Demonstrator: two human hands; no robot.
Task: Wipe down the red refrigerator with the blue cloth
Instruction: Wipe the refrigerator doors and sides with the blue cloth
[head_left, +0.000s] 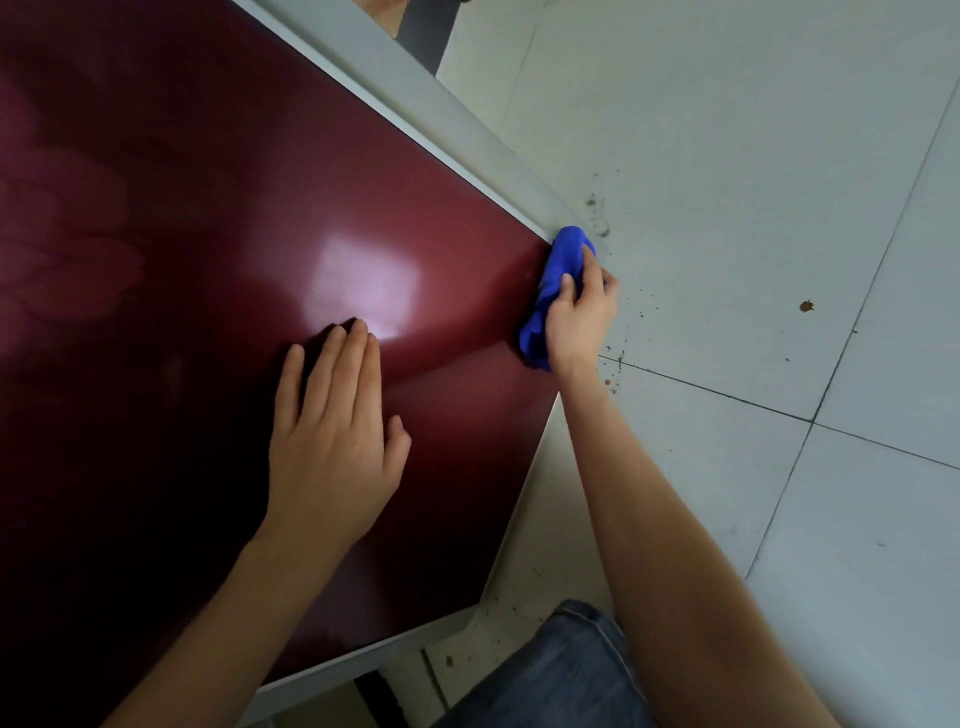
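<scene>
**Corner work on the red door**

Right hand (579, 317) grips the bunched blue cloth (553, 280) against the red refrigerator (208, 260) panel's far corner (floor tiles beside). Left hand (332, 441) lies flat, fingers spread, bracing. Wiping underway; next likely needs a sweep back across the glossy face.

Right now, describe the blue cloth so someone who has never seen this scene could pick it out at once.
Start at the big glossy red refrigerator panel filling the left of the view and follow it to its corner by the pale tiled floor. There the right hand presses a bunched blue cloth against the edge. It is the only bright blue thing among dark red, grey trim and pale tiles.
</scene>
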